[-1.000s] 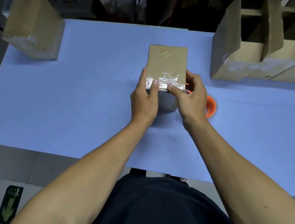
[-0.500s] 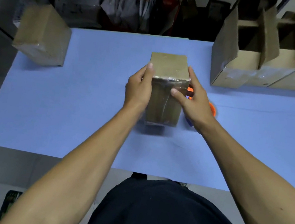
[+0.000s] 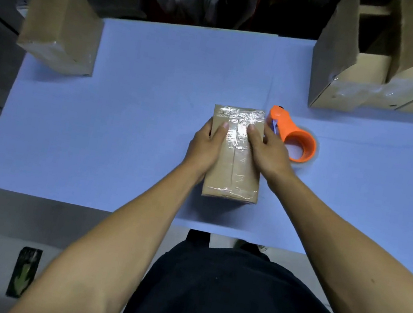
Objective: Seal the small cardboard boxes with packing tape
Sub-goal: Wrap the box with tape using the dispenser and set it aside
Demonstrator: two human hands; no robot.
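A small cardboard box lies flat on the blue table, its long seam facing up with shiny clear tape along it and over both ends. My left hand holds the box's left side, thumb on top beside the tape. My right hand holds the right side, thumb pressed on the top face near the tape strip. An orange tape dispenser with a roll of clear tape lies on the table just right of my right hand.
A taped cardboard box stands at the table's far left corner. Several open boxes with raised flaps line the far right. Bags and clutter fill the dark space behind the table. The table's near edge runs just below the box.
The box was held upright a second ago, then tipped toward me. It now lies flat with the seam up, both hands on its sides. The dispenser is uncovered.
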